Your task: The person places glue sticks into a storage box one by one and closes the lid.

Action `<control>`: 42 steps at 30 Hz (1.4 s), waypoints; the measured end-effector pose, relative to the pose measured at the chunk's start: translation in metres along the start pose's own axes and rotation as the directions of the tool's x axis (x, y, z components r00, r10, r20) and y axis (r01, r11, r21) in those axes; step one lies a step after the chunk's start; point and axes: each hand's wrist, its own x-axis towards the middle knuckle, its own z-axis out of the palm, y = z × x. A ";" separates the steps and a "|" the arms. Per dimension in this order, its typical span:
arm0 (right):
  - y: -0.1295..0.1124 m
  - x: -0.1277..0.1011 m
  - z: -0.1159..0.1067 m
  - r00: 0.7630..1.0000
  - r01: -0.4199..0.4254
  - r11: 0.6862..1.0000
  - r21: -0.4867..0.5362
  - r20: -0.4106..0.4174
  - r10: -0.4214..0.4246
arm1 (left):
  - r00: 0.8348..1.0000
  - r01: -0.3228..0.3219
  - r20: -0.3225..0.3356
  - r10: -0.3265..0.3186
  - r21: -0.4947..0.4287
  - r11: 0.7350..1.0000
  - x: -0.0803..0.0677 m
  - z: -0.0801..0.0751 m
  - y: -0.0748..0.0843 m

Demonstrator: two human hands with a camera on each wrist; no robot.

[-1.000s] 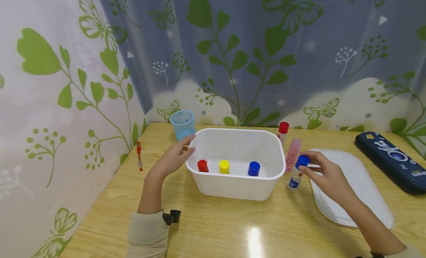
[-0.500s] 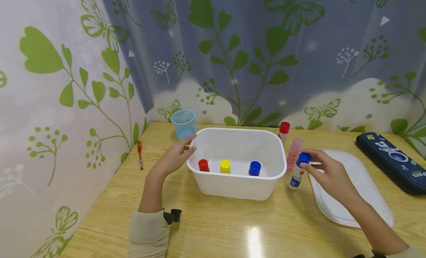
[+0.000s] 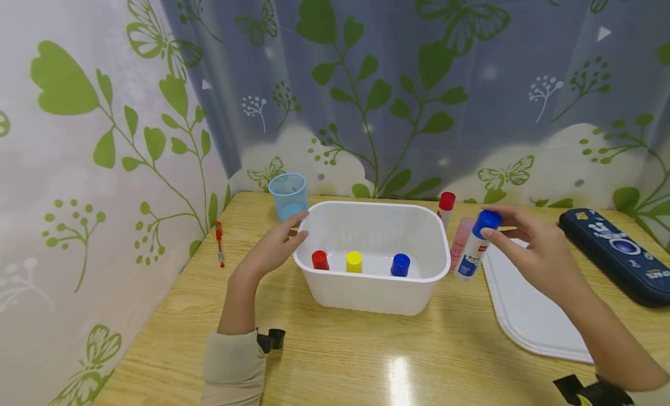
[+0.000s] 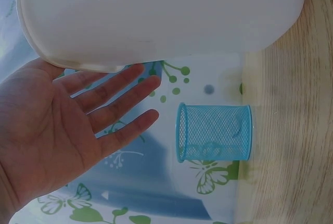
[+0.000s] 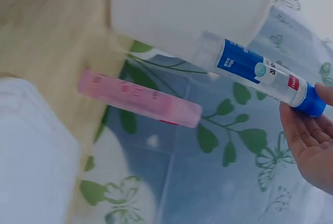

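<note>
Right hand: is pinching the blue cap of a clear, round plastic stick with a blue-and-white label between thumb and fingers.
Blue-capped stick: is hanging tilted above the wooden table, just right of the bin.
Left hand: is resting at the bin's left rim, its fingers extending straight.
Bin: a white, rounded-rectangular plastic bin is standing on the table, with a red cap, a yellow cap and a blue cap showing inside in a row.
Beside the bin, right: a translucent pink cylindrical tube and a red-capped white tube are standing upright.
Farther right: a flat white plastic panel and a navy printed case are lying.
Left side: a light-blue mesh cup is standing behind the left hand; a slim red pen is lying farther left.
</note>
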 end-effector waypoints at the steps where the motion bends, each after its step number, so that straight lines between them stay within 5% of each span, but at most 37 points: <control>1: -0.003 0.003 -0.002 1.000 0.022 1.000 0.000 -0.011 -0.022 | 1.000 0.001 0.000 -0.001 0.000 1.000 0.000 0.000 0.000; 16: -0.045 0.040 -0.007 0.993 0.113 0.992 0.061 -0.050 -0.110 | 1.000 0.009 -0.014 -0.009 0.018 1.000 -0.002 0.000 0.003; 42: -0.080 0.096 0.081 0.976 0.146 0.953 0.266 0.120 -0.183 | 1.000 -0.008 -0.018 0.008 0.004 1.000 0.000 0.000 0.000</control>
